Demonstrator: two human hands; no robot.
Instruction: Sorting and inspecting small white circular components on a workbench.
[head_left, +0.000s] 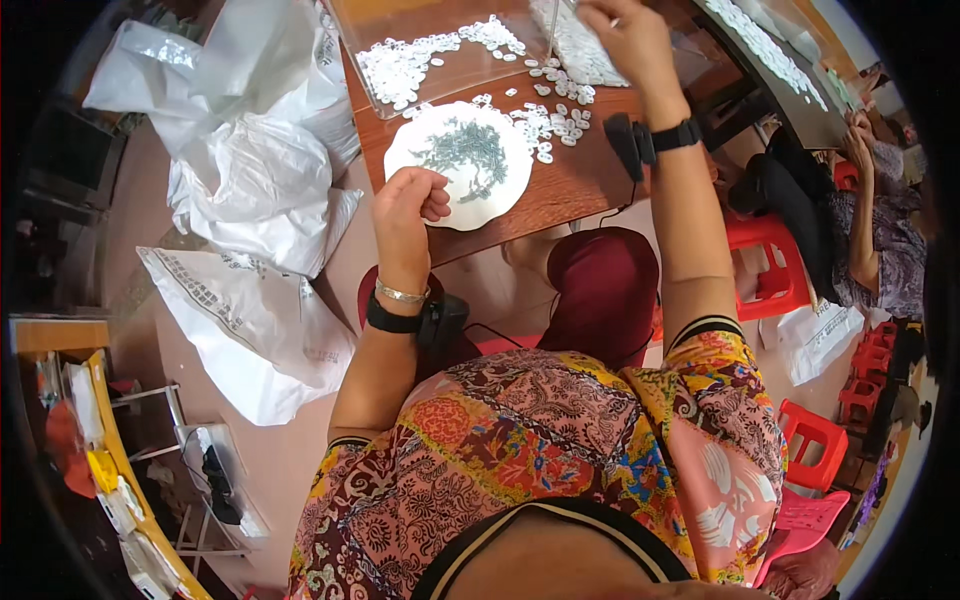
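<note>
My left hand (410, 200) is closed at the near left rim of a white scalloped plate (510, 196), fingertips curled together. Anything in its grasp is too small or hidden to make out. A heap of small grey metal pieces (470, 150), thin like pins or screws, lies on that plate. At the far right of the table, my right hand (630, 30) is raised with its fingers drawn together beside a clear bag (580, 50) of white pieces. What those fingers hold cannot be seen. Small white oval plastic pieces with holes (550, 125) lie scattered behind the plate.
A clear shallow tray (385, 105) with more white pieces stands at the back left of the brown table (590, 180). Large white sacks (255, 185) crowd the floor at left. Red stools (770, 265) and another person (880, 220) at a dark table are on the right.
</note>
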